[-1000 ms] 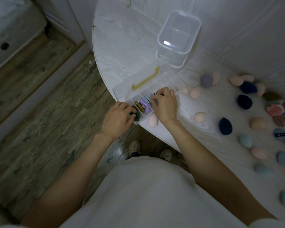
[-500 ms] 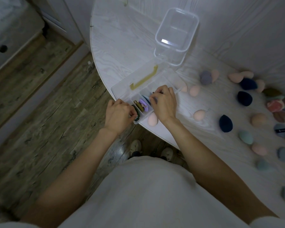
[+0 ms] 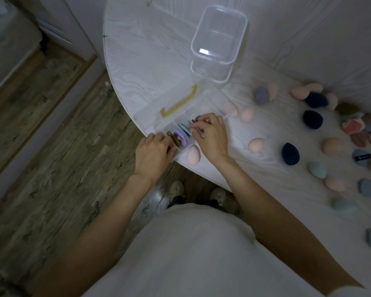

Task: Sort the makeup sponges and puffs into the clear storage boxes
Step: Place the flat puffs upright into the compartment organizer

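While the left hand (image 3: pixel 153 154) grips the near corner of the divided clear box (image 3: pixel 180 133) at the table's rim (image 3: pixel 116 97), the right hand (image 3: pixel 210 133) pinches flat puffs (image 3: pixel 181 135) upright inside; loose sponges (image 3: pixel 290 153) wait farther right. A nudge could tip the box off.

Divided box (image 3: pixel 201 108) at table (image 3: pixel 141 61) edge; deeper box (image 3: pixel 219 39) behind, sponges (image 3: pixel 313 123) right.

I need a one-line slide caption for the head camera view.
Both hands arrange flat puffs in a clear divided box; loose sponges wait on the white table.
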The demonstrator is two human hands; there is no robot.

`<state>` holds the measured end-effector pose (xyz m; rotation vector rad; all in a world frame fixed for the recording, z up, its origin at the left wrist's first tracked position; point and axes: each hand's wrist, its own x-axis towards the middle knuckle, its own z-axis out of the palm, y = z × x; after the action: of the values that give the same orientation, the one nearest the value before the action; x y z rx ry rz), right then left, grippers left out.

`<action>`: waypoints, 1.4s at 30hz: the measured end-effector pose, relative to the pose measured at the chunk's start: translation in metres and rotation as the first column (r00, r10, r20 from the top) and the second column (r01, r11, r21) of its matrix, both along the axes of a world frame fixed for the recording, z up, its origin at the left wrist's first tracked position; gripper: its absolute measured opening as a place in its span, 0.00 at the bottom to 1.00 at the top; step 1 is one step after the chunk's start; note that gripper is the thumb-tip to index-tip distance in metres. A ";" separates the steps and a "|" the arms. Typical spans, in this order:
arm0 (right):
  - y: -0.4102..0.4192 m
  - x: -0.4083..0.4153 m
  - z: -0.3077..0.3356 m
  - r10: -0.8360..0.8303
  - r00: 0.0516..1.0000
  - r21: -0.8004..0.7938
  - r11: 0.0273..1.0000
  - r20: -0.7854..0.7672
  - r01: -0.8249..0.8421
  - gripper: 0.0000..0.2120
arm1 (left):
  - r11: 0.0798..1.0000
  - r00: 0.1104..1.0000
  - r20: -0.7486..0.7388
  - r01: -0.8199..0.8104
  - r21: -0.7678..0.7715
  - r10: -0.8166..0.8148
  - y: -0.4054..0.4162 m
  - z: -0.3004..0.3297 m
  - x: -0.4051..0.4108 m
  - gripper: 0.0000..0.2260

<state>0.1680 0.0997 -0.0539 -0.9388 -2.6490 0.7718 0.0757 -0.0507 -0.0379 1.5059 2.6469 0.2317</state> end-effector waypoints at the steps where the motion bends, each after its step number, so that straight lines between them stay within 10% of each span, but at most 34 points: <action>1: 0.002 0.004 0.002 -0.001 1.000 -0.001 1.000 -0.016 0.001 0.07 | 1.000 1.000 0.007 0.002 0.026 -0.002 0.001 0.002 0.000 0.07; 6: 0.012 0.051 0.025 -0.055 0.995 0.042 0.997 -0.085 0.058 0.09 | 0.958 0.975 0.107 0.168 0.233 -0.197 0.025 0.011 0.003 0.08; 12: 0.028 0.186 0.036 -0.251 0.968 0.095 0.964 0.018 0.248 0.12 | 0.719 0.729 0.179 0.546 0.430 -0.661 0.111 0.014 0.058 0.11; 18: 0.048 0.343 0.022 -0.730 0.680 0.023 0.682 0.071 0.731 0.10 | 0.588 0.517 0.280 0.703 0.400 -0.809 0.199 0.007 0.178 0.12; 25: 0.086 0.465 0.005 -0.811 0.326 -0.012 0.367 0.486 0.930 0.26 | 0.729 0.553 0.527 0.652 0.208 -0.645 0.311 -0.001 0.317 0.13; 33: 0.131 0.478 -0.030 -0.737 0.574 -0.131 0.569 0.358 0.812 0.20 | 0.822 0.735 0.430 0.569 0.029 -0.524 0.403 -0.047 0.366 0.18; 42: 0.154 0.485 -0.022 -0.796 0.572 -0.290 0.510 0.197 0.810 0.21 | 0.876 0.809 0.363 0.481 0.044 -0.463 0.421 -0.046 0.368 0.18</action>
<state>0.6526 0.2535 -0.0763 -2.0744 -1.7047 0.9502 0.4438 0.3700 -0.0836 1.8356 1.9090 0.3585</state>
